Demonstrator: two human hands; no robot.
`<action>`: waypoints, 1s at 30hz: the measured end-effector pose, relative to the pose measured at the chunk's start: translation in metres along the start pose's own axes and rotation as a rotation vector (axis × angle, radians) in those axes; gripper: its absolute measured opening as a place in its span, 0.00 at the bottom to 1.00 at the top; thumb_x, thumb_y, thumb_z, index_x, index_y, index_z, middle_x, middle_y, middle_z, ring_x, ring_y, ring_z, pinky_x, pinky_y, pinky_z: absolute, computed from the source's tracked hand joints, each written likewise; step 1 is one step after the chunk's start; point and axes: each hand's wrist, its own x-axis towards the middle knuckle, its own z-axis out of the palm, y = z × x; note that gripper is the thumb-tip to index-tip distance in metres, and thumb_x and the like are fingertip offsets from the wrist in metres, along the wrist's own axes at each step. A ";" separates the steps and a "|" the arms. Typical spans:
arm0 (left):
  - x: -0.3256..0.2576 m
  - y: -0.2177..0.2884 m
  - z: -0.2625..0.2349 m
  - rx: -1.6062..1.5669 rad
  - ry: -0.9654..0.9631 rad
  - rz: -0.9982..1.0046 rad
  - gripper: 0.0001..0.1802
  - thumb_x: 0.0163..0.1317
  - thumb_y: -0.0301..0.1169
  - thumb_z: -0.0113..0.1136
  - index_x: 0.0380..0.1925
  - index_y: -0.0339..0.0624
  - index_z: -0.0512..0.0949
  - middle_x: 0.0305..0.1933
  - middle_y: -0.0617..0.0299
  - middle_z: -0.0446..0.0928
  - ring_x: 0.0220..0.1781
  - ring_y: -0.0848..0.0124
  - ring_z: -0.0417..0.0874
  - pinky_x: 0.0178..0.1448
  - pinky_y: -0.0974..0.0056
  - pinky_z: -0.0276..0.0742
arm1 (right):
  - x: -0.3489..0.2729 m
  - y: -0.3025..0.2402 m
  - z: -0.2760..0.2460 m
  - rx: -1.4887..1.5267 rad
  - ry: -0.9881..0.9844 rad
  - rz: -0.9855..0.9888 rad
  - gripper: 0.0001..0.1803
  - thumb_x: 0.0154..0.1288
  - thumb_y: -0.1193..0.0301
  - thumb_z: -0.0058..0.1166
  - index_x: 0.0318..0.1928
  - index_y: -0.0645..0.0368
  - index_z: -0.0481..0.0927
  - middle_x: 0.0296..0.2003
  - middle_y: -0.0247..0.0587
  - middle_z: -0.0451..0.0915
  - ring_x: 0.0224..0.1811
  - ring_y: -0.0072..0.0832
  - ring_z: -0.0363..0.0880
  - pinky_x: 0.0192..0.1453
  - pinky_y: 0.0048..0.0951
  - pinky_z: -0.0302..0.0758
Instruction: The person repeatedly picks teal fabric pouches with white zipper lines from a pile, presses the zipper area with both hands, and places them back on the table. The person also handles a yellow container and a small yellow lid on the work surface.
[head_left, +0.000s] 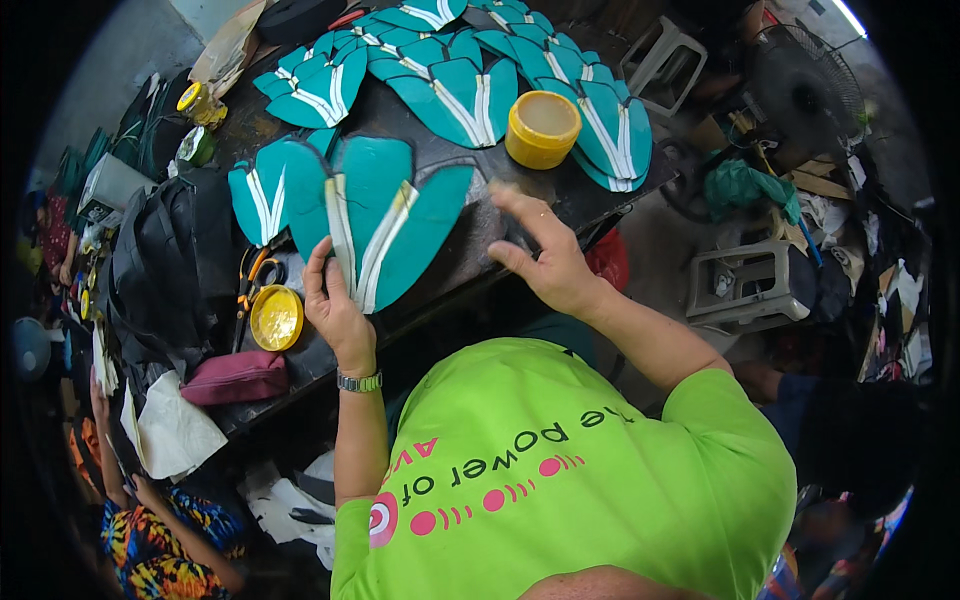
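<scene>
Left hand: your left hand (335, 305) rests at the near edge of the teal piece (385, 225), fingers (318, 268) curled up against its lower tip, touching it.
Right hand: your right hand (545, 255) hovers over the dark bench (470, 240) just right of the piece, fingers loosely spread, pinching nothing that you can see.
Teal piece: it lies flat on the bench in front of you, V-shaped, with pale strips running down to its point.
Tub: a yellow tub (541, 128) stands beyond your right hand, open.
Lid: a yellow lid (276, 317) lies left of your left hand, beside a maroon pouch (235, 378).
Far bench: more teal pieces (450, 70) overlap in rows.
Left side: a black bag (165, 265) sits on the bench.
</scene>
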 end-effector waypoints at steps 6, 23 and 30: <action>-0.025 -0.009 0.048 -0.302 -0.220 -0.040 0.18 0.75 0.21 0.46 0.61 0.38 0.75 0.58 0.62 0.76 0.57 0.75 0.76 0.63 0.68 0.72 | 0.033 -0.019 0.014 0.847 0.113 0.301 0.55 0.69 0.79 0.59 0.81 0.50 0.31 0.63 0.46 0.70 0.60 0.30 0.74 0.65 0.31 0.73; -0.028 0.004 0.041 0.901 -0.599 0.662 0.11 0.56 0.26 0.69 0.40 0.44 0.84 0.48 0.59 0.81 0.53 0.58 0.80 0.59 0.55 0.71 | 0.291 0.099 -0.077 0.468 0.334 0.394 0.54 0.69 0.90 0.46 0.81 0.35 0.31 0.63 0.59 0.69 0.55 0.47 0.78 0.54 0.56 0.80; -0.028 0.004 0.046 0.930 -0.578 0.632 0.10 0.55 0.25 0.69 0.38 0.46 0.84 0.44 0.62 0.82 0.47 0.61 0.82 0.55 0.55 0.73 | 0.404 0.195 -0.104 0.100 0.468 0.519 0.54 0.62 0.84 0.51 0.82 0.39 0.39 0.62 0.54 0.74 0.50 0.44 0.83 0.46 0.44 0.82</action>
